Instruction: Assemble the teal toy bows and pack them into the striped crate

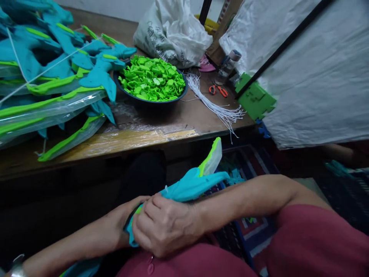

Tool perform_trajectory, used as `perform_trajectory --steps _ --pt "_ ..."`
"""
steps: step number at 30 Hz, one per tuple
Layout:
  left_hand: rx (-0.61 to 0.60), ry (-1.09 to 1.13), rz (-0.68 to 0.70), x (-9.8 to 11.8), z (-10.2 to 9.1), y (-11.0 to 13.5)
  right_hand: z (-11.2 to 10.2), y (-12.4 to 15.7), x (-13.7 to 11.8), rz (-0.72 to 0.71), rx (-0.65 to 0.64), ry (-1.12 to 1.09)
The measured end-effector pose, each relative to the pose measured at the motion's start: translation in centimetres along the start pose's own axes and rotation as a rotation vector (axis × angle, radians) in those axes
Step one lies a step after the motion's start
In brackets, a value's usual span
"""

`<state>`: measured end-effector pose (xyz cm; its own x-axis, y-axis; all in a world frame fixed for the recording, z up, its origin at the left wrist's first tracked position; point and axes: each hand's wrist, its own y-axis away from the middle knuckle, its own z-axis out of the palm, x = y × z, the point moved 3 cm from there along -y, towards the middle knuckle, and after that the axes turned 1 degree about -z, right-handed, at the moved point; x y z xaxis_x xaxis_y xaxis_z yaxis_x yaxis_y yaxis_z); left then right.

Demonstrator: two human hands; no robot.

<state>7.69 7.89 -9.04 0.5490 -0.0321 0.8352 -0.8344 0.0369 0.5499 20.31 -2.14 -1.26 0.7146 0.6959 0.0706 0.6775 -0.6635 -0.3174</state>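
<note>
Low in the head view, both hands grip a teal and lime-green foam toy (196,179) over my lap. My right hand (165,225) is closed over its near end, fingers curled on top. My left hand (127,221) lies under and behind it, mostly hidden by the right hand, holding the same end. The toy's tip points up and to the right toward the table edge (129,140).
A pile of bagged teal and green toys (49,77) covers the table's left. A dark bowl (150,102) of green plastic pieces stands mid-table, with white strings (213,104), orange scissors (218,90), a white bag (173,30) and a green piece (255,98) to the right.
</note>
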Motion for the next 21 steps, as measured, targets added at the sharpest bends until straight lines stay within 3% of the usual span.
perform_trajectory --steps 4,9,15,18,21 --pt "0.152 -0.111 0.05 -1.7 0.6 -0.2 0.1 1.2 -0.6 -0.018 0.08 0.149" --pt "0.355 -0.326 -0.011 -2.9 0.5 0.6 -0.1 2.5 -0.9 -0.012 -0.005 0.148" --pt "0.436 -0.41 -0.015 -3.5 0.7 0.5 0.1 3.5 -0.4 0.026 -0.03 0.024" --pt "0.478 -0.469 0.028 -5.3 0.4 1.1 -1.3 3.8 1.4 0.131 0.03 -0.144" --pt "0.609 -0.534 0.085 -7.7 0.1 2.3 -3.3 5.5 5.6 0.378 0.166 -0.281"
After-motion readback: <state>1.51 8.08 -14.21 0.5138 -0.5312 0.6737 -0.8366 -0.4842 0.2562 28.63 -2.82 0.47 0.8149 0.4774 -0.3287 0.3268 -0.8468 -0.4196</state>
